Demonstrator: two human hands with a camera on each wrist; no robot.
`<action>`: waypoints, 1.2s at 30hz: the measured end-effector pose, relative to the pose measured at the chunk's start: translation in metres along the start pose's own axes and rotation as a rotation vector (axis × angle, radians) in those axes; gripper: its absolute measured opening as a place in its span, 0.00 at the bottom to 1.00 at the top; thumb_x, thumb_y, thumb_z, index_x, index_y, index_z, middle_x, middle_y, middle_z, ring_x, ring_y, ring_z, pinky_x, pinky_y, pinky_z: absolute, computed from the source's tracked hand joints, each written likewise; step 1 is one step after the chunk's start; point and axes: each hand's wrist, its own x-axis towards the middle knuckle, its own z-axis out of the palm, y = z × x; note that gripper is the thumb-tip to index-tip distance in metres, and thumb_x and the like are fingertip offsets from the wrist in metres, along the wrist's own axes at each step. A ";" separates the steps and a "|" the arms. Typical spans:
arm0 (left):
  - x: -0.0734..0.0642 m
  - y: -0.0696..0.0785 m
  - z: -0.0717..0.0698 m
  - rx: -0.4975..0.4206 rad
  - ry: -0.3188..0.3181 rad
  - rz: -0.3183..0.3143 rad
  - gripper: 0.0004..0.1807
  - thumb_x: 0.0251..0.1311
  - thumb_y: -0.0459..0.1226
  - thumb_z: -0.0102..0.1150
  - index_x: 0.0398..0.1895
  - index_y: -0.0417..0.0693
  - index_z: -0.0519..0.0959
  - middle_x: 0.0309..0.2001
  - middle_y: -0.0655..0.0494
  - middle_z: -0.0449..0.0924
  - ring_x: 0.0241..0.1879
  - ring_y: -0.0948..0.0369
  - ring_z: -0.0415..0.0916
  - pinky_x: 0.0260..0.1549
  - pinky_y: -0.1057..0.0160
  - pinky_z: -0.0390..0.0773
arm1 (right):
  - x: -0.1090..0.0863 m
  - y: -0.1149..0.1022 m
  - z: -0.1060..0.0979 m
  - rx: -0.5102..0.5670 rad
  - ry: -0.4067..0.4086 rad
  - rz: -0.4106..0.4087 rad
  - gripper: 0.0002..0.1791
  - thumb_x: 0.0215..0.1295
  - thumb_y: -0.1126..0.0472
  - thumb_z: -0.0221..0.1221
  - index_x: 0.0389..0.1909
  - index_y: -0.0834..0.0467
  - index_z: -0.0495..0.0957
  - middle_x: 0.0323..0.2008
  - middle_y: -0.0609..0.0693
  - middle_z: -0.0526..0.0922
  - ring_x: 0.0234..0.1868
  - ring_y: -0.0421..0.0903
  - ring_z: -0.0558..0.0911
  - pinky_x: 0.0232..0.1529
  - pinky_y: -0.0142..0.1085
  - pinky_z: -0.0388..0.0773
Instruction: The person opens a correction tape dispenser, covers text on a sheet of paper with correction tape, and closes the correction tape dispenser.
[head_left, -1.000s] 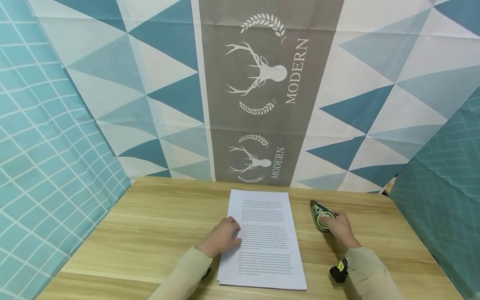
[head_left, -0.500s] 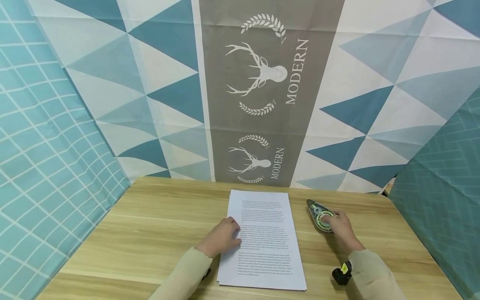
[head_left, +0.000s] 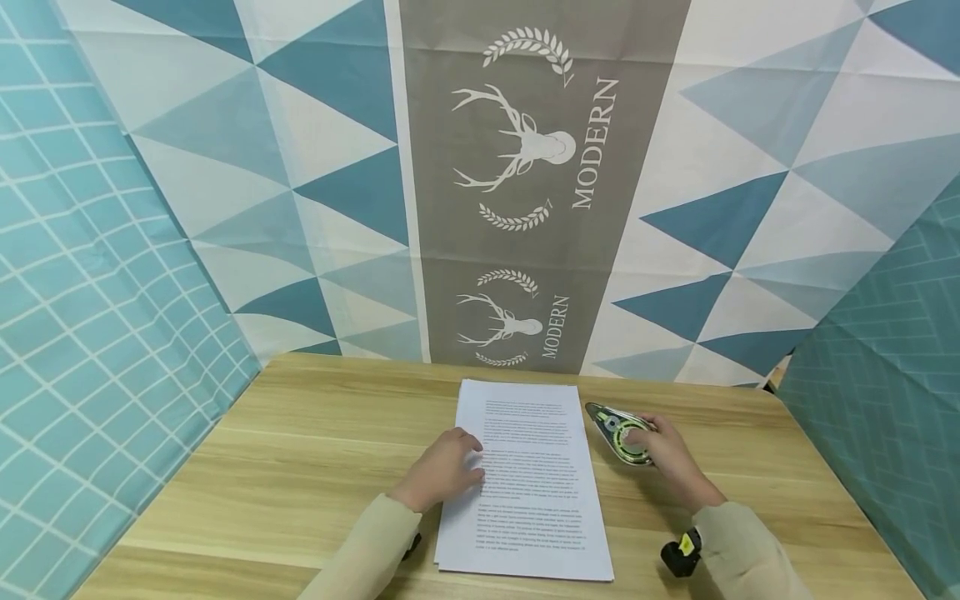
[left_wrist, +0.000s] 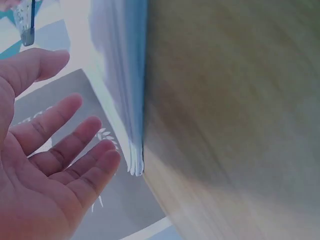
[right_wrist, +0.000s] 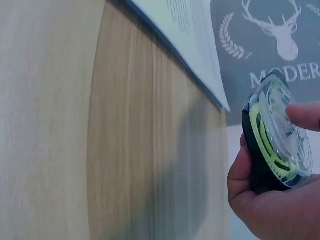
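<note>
Now gripping's done: right hand (head_left: 671, 460) pinches a green-and-clear teardrop plastic tape dispenser (head_left: 612, 426), lower right, not yet on the white printed paper stack (head_left: 536, 483), lower centre; left hand (head_left: 441, 472), fingers loosely spread.

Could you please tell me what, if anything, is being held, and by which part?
The right hand pinches the tape dispenser by its wide, rounded end; the left hand holds nothing.
</note>
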 end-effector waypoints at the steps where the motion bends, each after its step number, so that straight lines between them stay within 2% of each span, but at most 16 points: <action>1: 0.000 0.000 -0.001 -0.015 0.004 -0.010 0.17 0.50 0.38 0.64 0.41 0.36 0.78 0.42 0.46 0.78 0.44 0.52 0.75 0.48 0.54 0.74 | -0.001 -0.002 0.002 0.001 -0.010 -0.006 0.31 0.59 0.64 0.51 0.63 0.67 0.56 0.52 0.63 0.69 0.41 0.45 0.75 0.35 0.32 0.75; 9: -0.002 0.004 -0.010 -0.186 0.028 -0.051 0.16 0.53 0.37 0.61 0.43 0.37 0.77 0.47 0.45 0.78 0.52 0.48 0.75 0.53 0.50 0.72 | -0.007 -0.016 0.019 -0.002 -0.093 -0.063 0.29 0.54 0.67 0.54 0.60 0.66 0.62 0.51 0.62 0.71 0.40 0.44 0.75 0.36 0.32 0.75; 14: -0.003 0.006 -0.013 -0.266 0.028 -0.065 0.17 0.55 0.39 0.60 0.45 0.39 0.77 0.48 0.47 0.78 0.52 0.49 0.75 0.52 0.49 0.73 | -0.012 -0.023 0.029 0.003 -0.155 -0.113 0.29 0.52 0.68 0.54 0.58 0.68 0.63 0.51 0.63 0.71 0.40 0.44 0.75 0.36 0.32 0.75; 21: -0.004 0.007 -0.015 -0.330 0.012 -0.080 0.18 0.55 0.41 0.61 0.47 0.40 0.77 0.48 0.48 0.79 0.49 0.51 0.75 0.46 0.52 0.75 | -0.018 -0.028 0.040 0.021 -0.234 -0.167 0.29 0.49 0.69 0.55 0.55 0.68 0.63 0.48 0.61 0.72 0.39 0.44 0.74 0.36 0.32 0.75; 29: -0.004 0.013 -0.017 -0.385 -0.001 -0.072 0.19 0.56 0.42 0.60 0.47 0.40 0.77 0.48 0.46 0.79 0.49 0.51 0.75 0.46 0.54 0.76 | -0.021 -0.030 0.052 -0.005 -0.314 -0.209 0.27 0.49 0.69 0.56 0.53 0.66 0.64 0.52 0.63 0.68 0.42 0.47 0.74 0.39 0.34 0.75; 36: -0.005 0.017 -0.018 -0.448 -0.008 -0.058 0.17 0.58 0.42 0.59 0.47 0.42 0.77 0.48 0.46 0.79 0.49 0.51 0.76 0.45 0.58 0.76 | -0.023 -0.035 0.060 -0.030 -0.363 -0.235 0.26 0.49 0.68 0.56 0.52 0.65 0.64 0.50 0.64 0.70 0.41 0.47 0.75 0.39 0.36 0.75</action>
